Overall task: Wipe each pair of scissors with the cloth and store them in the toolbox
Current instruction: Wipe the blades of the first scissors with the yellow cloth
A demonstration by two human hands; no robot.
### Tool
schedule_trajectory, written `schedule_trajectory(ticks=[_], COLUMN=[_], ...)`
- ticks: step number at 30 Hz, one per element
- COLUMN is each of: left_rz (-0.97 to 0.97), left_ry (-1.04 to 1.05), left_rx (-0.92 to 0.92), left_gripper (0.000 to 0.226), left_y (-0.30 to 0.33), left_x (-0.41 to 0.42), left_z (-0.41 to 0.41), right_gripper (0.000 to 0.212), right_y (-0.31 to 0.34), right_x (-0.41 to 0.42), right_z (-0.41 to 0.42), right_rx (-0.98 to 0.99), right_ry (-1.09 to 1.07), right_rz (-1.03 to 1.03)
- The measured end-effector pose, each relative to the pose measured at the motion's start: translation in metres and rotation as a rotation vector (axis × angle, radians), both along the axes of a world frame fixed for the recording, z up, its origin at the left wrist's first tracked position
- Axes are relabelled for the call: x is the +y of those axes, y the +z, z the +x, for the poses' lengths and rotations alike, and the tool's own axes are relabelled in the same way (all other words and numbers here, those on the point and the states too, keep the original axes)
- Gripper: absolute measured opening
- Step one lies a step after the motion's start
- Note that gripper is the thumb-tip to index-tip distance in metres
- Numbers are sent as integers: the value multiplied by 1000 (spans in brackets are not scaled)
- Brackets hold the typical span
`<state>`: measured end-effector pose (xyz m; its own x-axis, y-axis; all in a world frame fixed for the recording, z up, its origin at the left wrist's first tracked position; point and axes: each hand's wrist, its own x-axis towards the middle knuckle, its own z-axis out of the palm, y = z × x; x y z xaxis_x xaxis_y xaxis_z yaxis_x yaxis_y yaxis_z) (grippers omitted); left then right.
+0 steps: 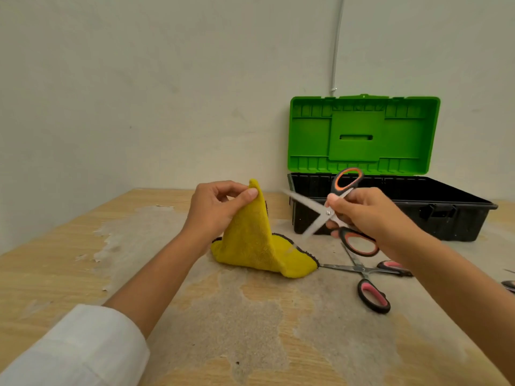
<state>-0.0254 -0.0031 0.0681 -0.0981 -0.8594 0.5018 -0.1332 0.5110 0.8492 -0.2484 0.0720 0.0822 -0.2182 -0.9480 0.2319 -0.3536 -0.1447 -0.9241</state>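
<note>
Two hands work above a worn table (83, 246): the left hand (214, 207) pinches a yellow cloth (256, 246) by its peak, its lower edge on the table; the right hand (365, 213) grips orange-handled scissors (331, 213), blades spread, before the open toolbox (390, 207); below that grip lie pink-handled scissors (367, 277)

A single view looks from the person's head, forward and slightly down across the table (83, 274) toward the wall (139, 79). Both forearms reach in from the bottom edge, near the lens; the toolbox (390, 213) stands farther back on the right.
</note>
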Motion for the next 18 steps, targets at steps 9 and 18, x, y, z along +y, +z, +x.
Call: schedule_trajectory(ticks=[9,18], left_rz=[-118,-182], left_ry=[-80,-387], left_rx=[-125,-517], left_gripper=[7,20], left_y=[-7,4], left_x=[14,22], left_z=[-25,-15], right_gripper=[31,33], right_y=[2,1], right_x=[2,2], right_z=[19,15], right_rx=[339,460], right_ry=[108,12], right_rz=[109,17])
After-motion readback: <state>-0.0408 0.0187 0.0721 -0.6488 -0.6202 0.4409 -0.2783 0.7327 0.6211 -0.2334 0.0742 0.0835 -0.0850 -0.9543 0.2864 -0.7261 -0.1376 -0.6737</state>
